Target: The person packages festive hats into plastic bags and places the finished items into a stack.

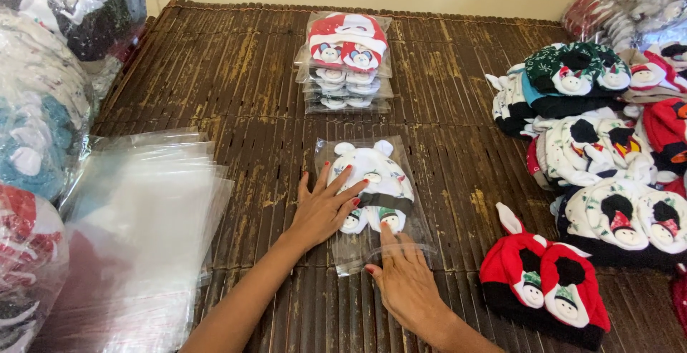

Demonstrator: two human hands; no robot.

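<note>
The mat (215, 67) looks like dark slatted bamboo, matt and rough, worn yellowish in patches. The bag (372, 195) under both hands is thin clear plastic, glossy and crinkly, over a soft white knit set. The empty bags (143, 217) on the left are shiny film too. The hats (544, 281) near right look like fuzzy red and black fleece.
</note>
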